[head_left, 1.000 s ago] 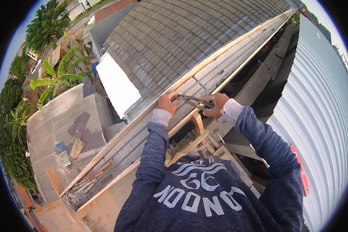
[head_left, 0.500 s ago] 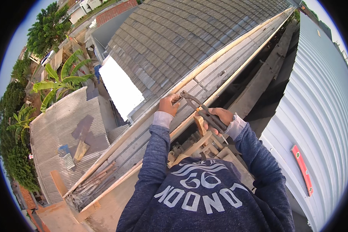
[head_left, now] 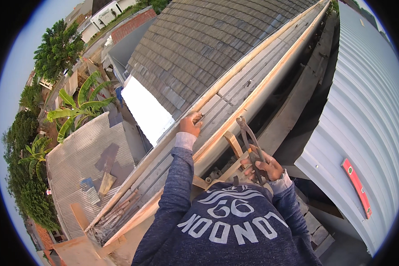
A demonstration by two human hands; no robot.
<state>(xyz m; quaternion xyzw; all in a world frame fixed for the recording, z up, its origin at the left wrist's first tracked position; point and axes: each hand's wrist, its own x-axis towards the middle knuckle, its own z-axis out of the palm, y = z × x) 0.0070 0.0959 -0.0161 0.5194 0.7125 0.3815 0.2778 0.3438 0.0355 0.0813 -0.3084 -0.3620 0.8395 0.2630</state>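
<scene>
My right hand is wrapped round the handles of a pair of end-cutting pincers, near my chest. The jaws point up and away from me, apart from my left hand. Reaching further out, my left hand is closed at the far side of a long timber-edged trough. A small dark end shows at its fingertips; I cannot make out what it is. Thin steel bars run lengthwise in the trough beside that hand.
A tiled roof rises beyond the trough. To my right, a ribbed metal roof carries a red spirit level. Between lies a dark gap with a beam. Wooden props stand before me; a lower corrugated roof lies left.
The pincers have come away from my left hand's fingers, as my right hand drew back toward my chest. My left hand stays at the trough, slightly lower. The view has shifted a little.
</scene>
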